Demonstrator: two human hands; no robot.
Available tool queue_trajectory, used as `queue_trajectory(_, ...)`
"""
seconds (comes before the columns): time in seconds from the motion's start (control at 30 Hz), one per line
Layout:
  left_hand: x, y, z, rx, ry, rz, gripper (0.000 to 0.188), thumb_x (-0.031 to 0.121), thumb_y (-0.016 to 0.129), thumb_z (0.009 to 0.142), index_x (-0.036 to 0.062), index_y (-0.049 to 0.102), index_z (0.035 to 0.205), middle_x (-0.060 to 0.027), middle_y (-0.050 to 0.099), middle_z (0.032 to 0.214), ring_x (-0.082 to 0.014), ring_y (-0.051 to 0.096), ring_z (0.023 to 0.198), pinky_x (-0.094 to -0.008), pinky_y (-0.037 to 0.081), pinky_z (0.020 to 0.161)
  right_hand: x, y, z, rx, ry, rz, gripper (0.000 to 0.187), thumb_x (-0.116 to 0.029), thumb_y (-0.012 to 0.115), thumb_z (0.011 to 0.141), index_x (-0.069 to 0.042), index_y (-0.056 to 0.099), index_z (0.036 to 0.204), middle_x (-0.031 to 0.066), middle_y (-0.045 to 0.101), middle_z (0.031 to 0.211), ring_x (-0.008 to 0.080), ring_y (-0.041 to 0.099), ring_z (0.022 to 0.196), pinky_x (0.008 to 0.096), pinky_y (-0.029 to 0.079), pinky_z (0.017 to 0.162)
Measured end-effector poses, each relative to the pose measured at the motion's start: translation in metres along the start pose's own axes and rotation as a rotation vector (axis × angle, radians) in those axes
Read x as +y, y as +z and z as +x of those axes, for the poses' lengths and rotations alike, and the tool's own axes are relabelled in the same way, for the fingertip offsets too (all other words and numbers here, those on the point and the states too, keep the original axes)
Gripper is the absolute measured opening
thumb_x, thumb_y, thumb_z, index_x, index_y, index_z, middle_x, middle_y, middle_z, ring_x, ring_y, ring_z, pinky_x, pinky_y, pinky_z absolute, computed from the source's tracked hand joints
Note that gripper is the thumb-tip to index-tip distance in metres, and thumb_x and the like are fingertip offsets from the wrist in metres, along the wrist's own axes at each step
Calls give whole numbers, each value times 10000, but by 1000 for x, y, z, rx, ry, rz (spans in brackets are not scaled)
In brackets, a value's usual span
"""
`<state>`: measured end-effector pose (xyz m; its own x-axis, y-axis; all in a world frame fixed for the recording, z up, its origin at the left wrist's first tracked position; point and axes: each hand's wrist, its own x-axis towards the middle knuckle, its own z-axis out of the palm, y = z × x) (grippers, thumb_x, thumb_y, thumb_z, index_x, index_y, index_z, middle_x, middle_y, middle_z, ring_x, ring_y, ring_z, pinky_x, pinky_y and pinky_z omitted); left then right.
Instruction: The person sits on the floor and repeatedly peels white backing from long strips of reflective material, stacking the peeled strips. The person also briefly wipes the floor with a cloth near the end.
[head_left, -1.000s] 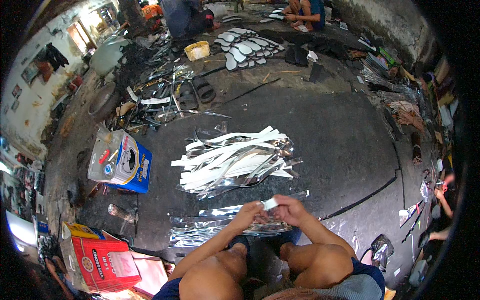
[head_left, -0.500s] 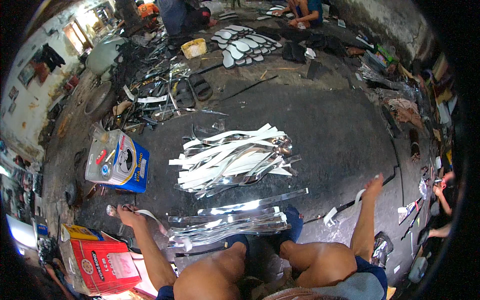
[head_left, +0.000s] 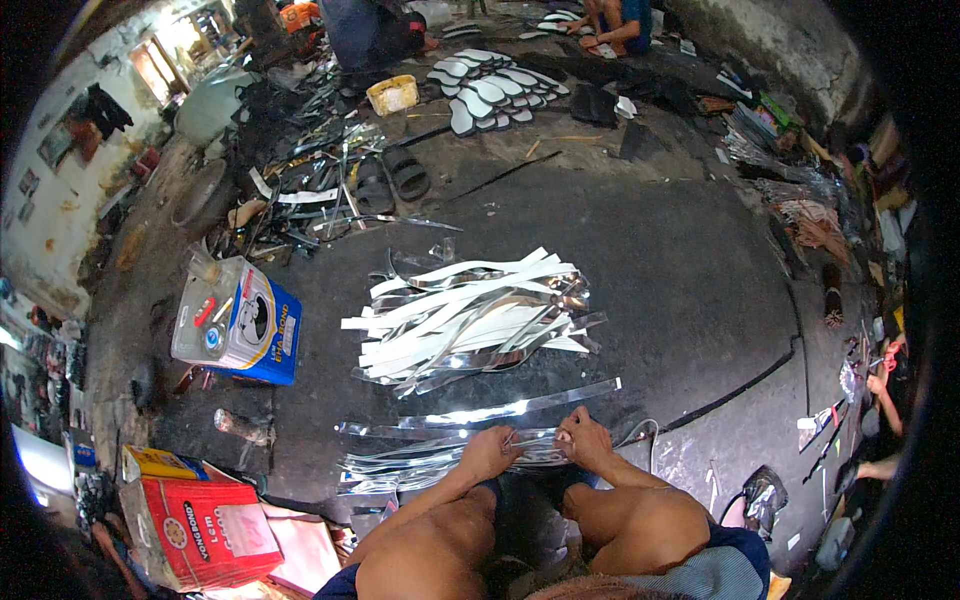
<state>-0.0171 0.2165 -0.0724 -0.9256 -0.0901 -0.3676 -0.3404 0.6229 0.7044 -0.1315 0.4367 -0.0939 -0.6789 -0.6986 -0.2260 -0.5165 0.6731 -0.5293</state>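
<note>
My left hand (head_left: 488,453) and my right hand (head_left: 585,440) are close together over a stack of shiny silver strips (head_left: 400,470) in front of my knees. The fingers of both are closed, pinching a strip at the stack. A thin pale strip (head_left: 655,432) loops out to the right of my right hand. Just beyond the stack lies a single silver strip (head_left: 520,407) by itself. Farther ahead, a loose pile of white and silver strips (head_left: 465,320) covers the dark mat. Exactly where the held strip ends is hidden by my fingers.
A blue-and-white glue can (head_left: 240,320) stands on the left, with a red box (head_left: 200,530) nearer me. Shoe-sole-shaped pieces (head_left: 490,88) and a yellow tub (head_left: 392,95) lie far ahead. Black sandals (head_left: 405,175) sit by scraps. Other people (head_left: 620,25) are seated around.
Both hands have come inward from far left and far right to meet over the silver stack. The pale strip by my left hand is no longer there.
</note>
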Motion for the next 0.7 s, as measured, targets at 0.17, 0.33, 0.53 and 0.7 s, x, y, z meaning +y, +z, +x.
queue_trajectory(0.17,-3,10,2,281,160,-21,316,328,660,810,89,612,1011,-148,593,1034,-376,603,864,-456,482,731,10,-12,7,8,76,292,199,-275,684,791,-98,637,870,92,593,752,321,624,750,420,483,653)
queue_trajectory(0.33,16,-8,17,186,226,-50,361,350,652,822,131,601,1104,-106,569,1057,-358,604,899,-455,490,731,-16,-49,21,124,-40,262,165,-231,674,792,-75,648,838,111,628,729,283,618,641,392,468,593)
queue_trajectory(0.53,32,-6,24,211,207,71,372,327,664,806,148,596,1125,-107,554,1039,-361,613,865,-456,501,709,-35,-67,23,261,-115,18,197,-241,690,807,-49,654,786,107,591,647,213,588,605,342,449,569)
queue_trajectory(0.7,18,0,25,184,218,101,406,345,677,794,136,578,1128,-108,555,1050,-361,627,822,-460,510,673,-47,-75,28,84,143,456,195,-220,721,798,-35,658,794,49,616,664,124,569,621,288,454,582)
